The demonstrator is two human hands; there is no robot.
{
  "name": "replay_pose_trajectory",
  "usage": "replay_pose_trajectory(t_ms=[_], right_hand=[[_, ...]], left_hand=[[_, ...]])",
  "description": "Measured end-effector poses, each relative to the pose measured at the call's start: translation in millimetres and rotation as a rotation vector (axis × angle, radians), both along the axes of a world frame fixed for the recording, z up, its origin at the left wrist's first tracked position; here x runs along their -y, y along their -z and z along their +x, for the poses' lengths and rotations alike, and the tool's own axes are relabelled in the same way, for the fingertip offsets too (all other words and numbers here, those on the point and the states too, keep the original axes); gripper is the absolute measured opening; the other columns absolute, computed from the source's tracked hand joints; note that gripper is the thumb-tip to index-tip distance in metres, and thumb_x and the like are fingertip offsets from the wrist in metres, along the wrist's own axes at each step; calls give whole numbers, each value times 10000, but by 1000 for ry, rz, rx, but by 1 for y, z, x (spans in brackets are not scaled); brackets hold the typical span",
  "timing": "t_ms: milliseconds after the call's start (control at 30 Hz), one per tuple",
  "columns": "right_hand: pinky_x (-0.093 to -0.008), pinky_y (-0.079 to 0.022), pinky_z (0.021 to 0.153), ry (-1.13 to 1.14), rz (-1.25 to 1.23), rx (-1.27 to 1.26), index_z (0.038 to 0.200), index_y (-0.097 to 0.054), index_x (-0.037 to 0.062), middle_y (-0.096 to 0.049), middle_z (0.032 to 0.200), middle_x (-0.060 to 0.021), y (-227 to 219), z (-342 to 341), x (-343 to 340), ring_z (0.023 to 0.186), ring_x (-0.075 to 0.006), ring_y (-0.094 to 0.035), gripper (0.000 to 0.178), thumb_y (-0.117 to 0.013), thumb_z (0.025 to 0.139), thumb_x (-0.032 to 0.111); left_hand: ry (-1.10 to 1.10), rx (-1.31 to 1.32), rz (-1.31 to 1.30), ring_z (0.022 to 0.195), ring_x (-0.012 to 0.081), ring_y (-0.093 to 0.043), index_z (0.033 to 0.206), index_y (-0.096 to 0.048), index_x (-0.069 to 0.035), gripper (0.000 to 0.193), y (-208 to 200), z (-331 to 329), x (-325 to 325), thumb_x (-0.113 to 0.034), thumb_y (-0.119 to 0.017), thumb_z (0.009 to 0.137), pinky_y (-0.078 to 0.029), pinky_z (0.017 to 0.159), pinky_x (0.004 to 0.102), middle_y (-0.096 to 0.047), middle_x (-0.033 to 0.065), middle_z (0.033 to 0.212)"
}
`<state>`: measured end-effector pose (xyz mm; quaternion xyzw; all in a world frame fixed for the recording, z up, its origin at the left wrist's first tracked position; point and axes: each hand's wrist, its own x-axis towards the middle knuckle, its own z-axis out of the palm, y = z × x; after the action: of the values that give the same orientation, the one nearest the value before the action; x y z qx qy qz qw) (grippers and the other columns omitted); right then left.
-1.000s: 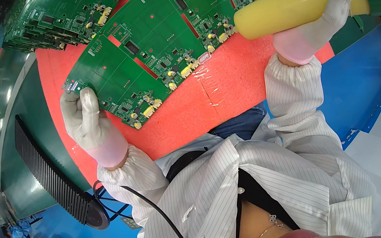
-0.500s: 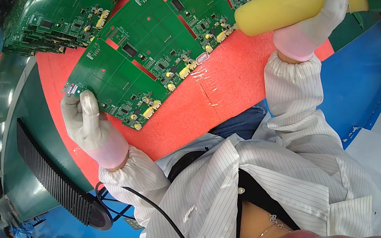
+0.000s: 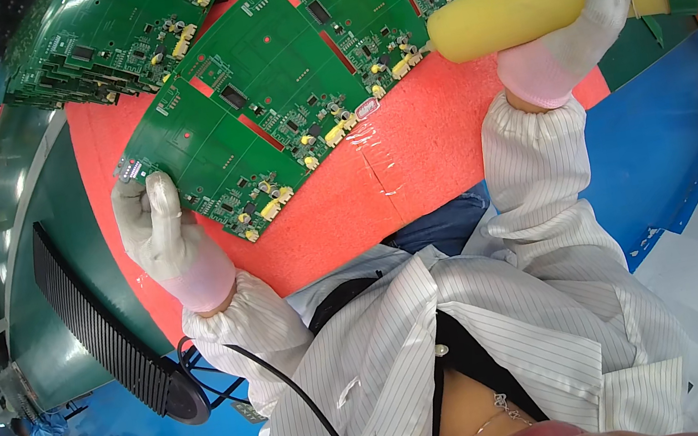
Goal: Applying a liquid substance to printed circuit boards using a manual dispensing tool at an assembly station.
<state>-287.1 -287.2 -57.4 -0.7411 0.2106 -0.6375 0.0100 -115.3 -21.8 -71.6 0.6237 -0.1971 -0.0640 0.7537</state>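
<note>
A long green circuit board panel (image 3: 222, 151), set with chips and yellow connectors, slants over a red foam mat. My left hand (image 3: 155, 218), in a white glove with a pink cuff, is closed on its near left corner, thumb on top. My right hand (image 3: 588, 21), gloved alike, is wrapped round a yellow bottle-shaped tool (image 3: 509, 14) with a green end. Its narrow tip points left and lies at the panel's right-hand connectors; whether it touches them I cannot tell. Part of the right fingers is hidden behind the yellow body.
A stack of similar green boards (image 3: 94, 48) stands at the far left. The red foam mat (image 3: 323, 227) lies under the panel on a green tabletop (image 3: 38, 348). Left of the mat is a black ribbed bar-shaped object (image 3: 94, 321) with a black cable near my left sleeve.
The panel has shifted very slightly to the left. The yellow bottle-shaped tool has moved a little leftward with my right hand; both grips look the same.
</note>
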Motion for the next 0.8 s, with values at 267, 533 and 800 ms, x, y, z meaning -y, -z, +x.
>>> replay_pose_trajectory(t_ms=[267, 533, 800], right_hand=[[-388, -387, 678, 144, -16, -59, 761, -511, -40, -577, 767, -147, -4, -6, -1, 699, -292, -507, 288, -676, 712, 190], [-377, -398, 683, 158, -196, -219, 797, -512, -43, -565, 818, -159, -11, -6, -2, 711, -293, -509, 251, -635, 725, 163], [-357, -428, 714, 1, 149, 73, 857, -513, -48, -562, 827, -155, 0, -9, 2, 748, -270, -522, 269, -589, 779, 199]], left_hand=[[1, -15, 6, 754, 91, -482, 1036, -493, 35, 273, -2, -2, -1, -110, -586, 825, -384, 692, 227, -534, 45, 878], [19, 27, -6, 812, 110, -505, 1041, -495, 41, 275, 3, 3, -4, -104, -584, 825, -399, 757, 242, -537, 56, 916], [27, 16, -13, 824, 116, -509, 1042, -497, 39, 267, 2, 2, -4, -98, -578, 827, -400, 773, 247, -540, 59, 929]])
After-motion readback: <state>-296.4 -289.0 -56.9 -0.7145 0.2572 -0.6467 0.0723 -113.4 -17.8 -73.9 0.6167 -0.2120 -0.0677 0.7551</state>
